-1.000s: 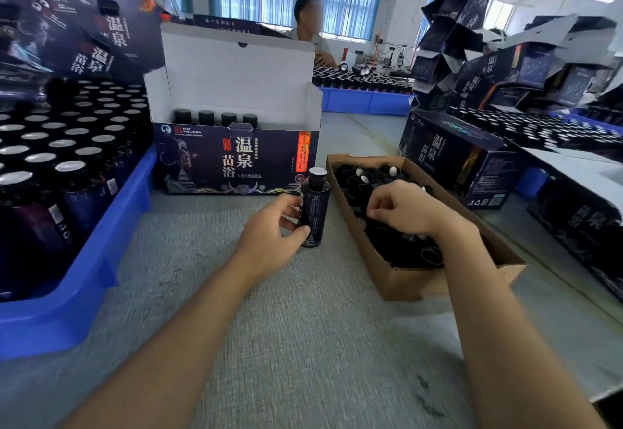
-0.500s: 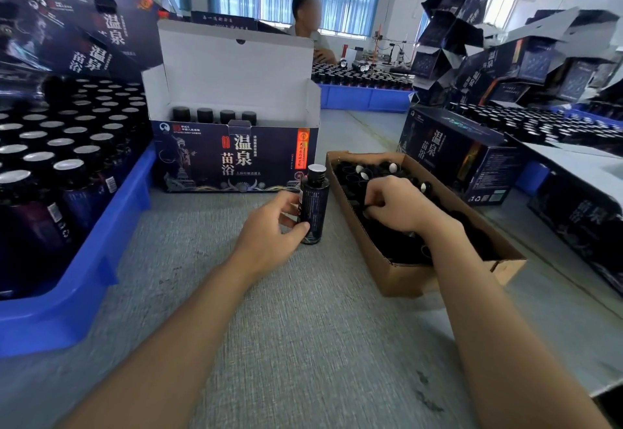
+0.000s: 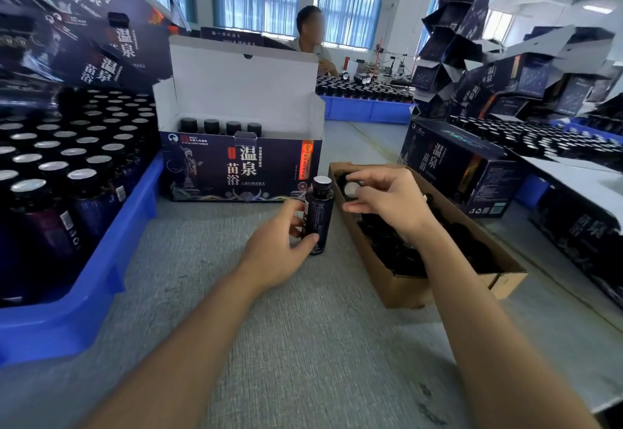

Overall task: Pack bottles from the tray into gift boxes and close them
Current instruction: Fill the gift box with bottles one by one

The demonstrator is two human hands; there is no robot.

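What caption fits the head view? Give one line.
Left hand holds an upright bottle; right hand pinches a cap above the cardboard box.

Left hand (image 3: 274, 255), right hand (image 3: 387, 204) and forearms are bare.

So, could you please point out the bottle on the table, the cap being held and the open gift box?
bottle (image 3: 320, 213): head view, on its dark labelled body.
cap (image 3: 351, 188): head view, on its pale round face.
open gift box (image 3: 215, 172): head view, on its printed front wall.
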